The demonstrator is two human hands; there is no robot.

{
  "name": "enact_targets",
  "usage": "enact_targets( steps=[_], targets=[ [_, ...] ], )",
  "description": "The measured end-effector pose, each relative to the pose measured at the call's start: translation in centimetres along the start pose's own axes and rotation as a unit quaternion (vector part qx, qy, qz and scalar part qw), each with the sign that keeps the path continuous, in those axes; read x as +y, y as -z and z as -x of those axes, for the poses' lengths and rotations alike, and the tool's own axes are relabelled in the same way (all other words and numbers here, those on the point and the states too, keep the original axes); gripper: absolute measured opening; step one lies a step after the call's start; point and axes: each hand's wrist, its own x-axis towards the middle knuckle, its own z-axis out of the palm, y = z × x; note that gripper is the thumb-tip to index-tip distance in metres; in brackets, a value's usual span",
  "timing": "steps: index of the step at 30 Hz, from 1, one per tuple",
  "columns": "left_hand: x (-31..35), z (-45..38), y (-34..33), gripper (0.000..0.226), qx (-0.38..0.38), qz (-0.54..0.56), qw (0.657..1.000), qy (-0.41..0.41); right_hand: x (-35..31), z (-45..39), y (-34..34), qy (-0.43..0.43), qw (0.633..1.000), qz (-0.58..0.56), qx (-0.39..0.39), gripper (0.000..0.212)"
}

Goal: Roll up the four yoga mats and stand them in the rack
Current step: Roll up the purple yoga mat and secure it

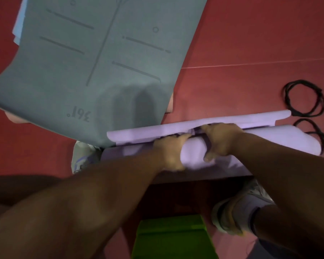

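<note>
A grey-green mat [94, 58] printed with alignment lines lies flat on the red floor [250, 43], beyond and to the left of the fingers. The left hand [171, 152] and right hand [221, 140] curl side by side over a rolled lilac mat [269, 139], gripping it where a dark strap [207, 144] crosses between them. Right of the right hand's fingers, black elastic loops [305, 98] rest on the floor. A green block [173, 238] sits below the forearms.

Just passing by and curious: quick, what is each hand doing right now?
Left hand: fingers curled over the rolled lilac mat, gripping it.
Right hand: fingers curled over the same roll, at a dark strap around it.
</note>
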Motion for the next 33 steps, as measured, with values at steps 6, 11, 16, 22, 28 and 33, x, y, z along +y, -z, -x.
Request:
enact_targets(
  steps=[6,11,16,22,28,33],
  targets=[
    [-2.3,-1.1,2.9,0.108,0.058,0.088,0.994,0.009,-0.6,1.4,-3.3,0.004,0.993,0.095,0.065,0.139],
    [-1.1,0.1,2.8,0.075,0.138,-0.016,0.99,0.035,-1.7,1.1,-3.9,-0.022,0.985,0.111,0.132,0.137],
    [-0.8,0.0,2.8,0.086,0.222,-0.082,0.972,-0.005,-1.6,0.8,-3.0,-0.026,0.992,0.068,0.106,0.127],
    [-2.1,-0.8,4.1,0.116,0.016,-0.056,0.997,0.045,-1.2,0.3,-2.2,-0.025,0.993,0.047,0.107,0.12],
    [-0.6,-1.2,4.1,0.116,0.015,-0.108,0.993,0.046,-1.3,1.0,-3.6,-0.012,0.981,0.073,0.181,0.113],
    [-1.1,-2.4,3.8,0.143,-0.019,-0.118,0.991,0.059,-0.9,0.8,-2.6,-0.03,0.98,0.016,0.196,0.094]
  ],
)
